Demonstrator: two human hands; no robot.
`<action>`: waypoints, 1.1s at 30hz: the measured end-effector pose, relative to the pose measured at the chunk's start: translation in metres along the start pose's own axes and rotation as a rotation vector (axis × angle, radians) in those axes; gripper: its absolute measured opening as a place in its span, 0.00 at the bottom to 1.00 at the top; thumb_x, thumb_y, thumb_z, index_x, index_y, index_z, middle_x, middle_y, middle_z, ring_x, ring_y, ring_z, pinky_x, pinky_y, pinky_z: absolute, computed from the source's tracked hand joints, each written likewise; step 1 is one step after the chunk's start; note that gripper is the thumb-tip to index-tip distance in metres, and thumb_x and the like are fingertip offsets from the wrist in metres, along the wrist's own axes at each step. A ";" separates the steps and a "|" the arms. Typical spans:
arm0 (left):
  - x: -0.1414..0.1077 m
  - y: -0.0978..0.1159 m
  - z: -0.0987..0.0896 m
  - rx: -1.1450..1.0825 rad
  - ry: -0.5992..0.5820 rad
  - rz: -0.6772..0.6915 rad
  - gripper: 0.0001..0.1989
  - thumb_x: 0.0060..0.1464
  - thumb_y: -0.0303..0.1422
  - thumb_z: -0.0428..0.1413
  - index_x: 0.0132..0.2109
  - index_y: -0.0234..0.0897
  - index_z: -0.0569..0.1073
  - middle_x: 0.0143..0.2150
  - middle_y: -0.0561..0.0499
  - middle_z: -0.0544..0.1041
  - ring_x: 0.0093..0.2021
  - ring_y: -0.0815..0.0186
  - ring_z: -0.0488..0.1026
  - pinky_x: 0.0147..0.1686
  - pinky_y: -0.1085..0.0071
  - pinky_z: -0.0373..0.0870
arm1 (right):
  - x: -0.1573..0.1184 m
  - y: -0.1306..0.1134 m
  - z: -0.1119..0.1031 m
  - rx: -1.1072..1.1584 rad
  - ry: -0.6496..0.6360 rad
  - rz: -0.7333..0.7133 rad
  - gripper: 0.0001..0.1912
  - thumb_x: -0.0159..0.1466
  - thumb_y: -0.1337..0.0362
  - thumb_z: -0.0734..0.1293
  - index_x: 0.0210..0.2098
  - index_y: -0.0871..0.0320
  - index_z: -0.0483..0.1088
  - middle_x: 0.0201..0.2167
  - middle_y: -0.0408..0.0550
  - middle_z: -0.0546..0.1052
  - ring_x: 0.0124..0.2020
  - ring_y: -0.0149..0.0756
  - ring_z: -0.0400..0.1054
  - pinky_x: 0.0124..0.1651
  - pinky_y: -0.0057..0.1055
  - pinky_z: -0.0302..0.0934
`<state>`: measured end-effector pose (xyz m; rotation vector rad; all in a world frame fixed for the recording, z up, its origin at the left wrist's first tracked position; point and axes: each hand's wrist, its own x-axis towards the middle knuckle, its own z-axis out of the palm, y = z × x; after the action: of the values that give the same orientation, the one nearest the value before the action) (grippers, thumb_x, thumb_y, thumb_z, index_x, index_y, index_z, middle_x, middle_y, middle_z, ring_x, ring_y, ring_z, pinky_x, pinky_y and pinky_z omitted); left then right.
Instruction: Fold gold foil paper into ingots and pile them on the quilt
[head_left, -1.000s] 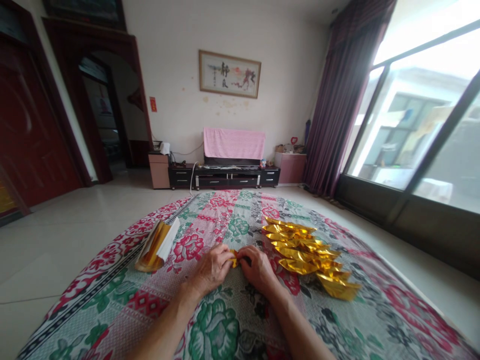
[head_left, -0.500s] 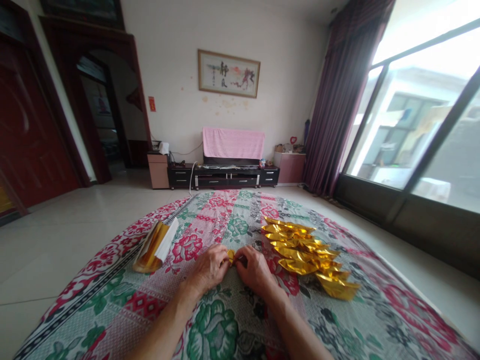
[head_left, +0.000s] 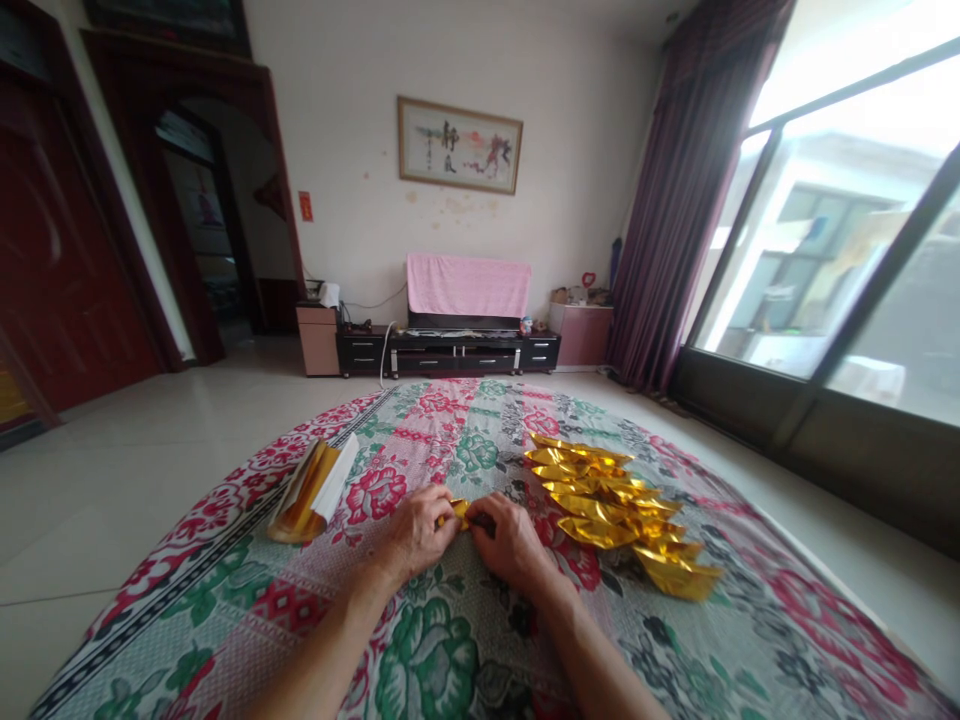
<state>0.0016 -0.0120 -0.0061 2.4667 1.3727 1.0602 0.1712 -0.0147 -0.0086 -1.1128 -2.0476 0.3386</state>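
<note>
Between my two hands is a small piece of gold foil paper [head_left: 460,509], mostly covered by the fingers. My left hand [head_left: 420,525] pinches its left side, and my right hand [head_left: 504,530] is closed on its right side. Both hands rest low over the flowered tablecloth [head_left: 427,655]. To the right of my right hand lie several folded gold paper ingots [head_left: 600,532], overlapping in slanting rows. Left of my left hand is a curled stack of gold foil paper [head_left: 309,490] with a white sheet edge.
The round table's cloth edge [head_left: 847,620] curves away on the right. Across the tiled floor [head_left: 105,480] stands a low black TV cabinet [head_left: 454,358] with a pink cloth [head_left: 469,285] over the television. Purple curtains [head_left: 675,220] hang beside the large window at right.
A little more of the gold paper shows between my fingers, with my left fingers shifted slightly on it. The ingots and the paper stack stay where they were.
</note>
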 end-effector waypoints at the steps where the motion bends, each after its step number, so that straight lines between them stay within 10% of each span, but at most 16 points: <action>1: 0.000 -0.001 0.002 0.014 0.006 -0.006 0.09 0.51 0.27 0.50 0.25 0.36 0.71 0.34 0.50 0.71 0.36 0.68 0.69 0.39 0.72 0.66 | 0.000 0.000 0.000 0.005 0.000 0.000 0.12 0.51 0.76 0.60 0.31 0.57 0.70 0.28 0.43 0.71 0.30 0.29 0.65 0.35 0.24 0.57; 33: -0.002 -0.002 0.010 0.035 0.030 -0.025 0.09 0.51 0.25 0.48 0.25 0.37 0.64 0.35 0.49 0.69 0.37 0.66 0.67 0.40 0.67 0.65 | 0.001 -0.001 0.000 -0.026 -0.001 -0.002 0.11 0.57 0.72 0.62 0.30 0.57 0.75 0.31 0.47 0.73 0.34 0.30 0.67 0.39 0.24 0.60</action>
<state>0.0063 -0.0105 -0.0154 2.4609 1.4397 1.0812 0.1702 -0.0145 -0.0074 -1.1265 -2.0594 0.3122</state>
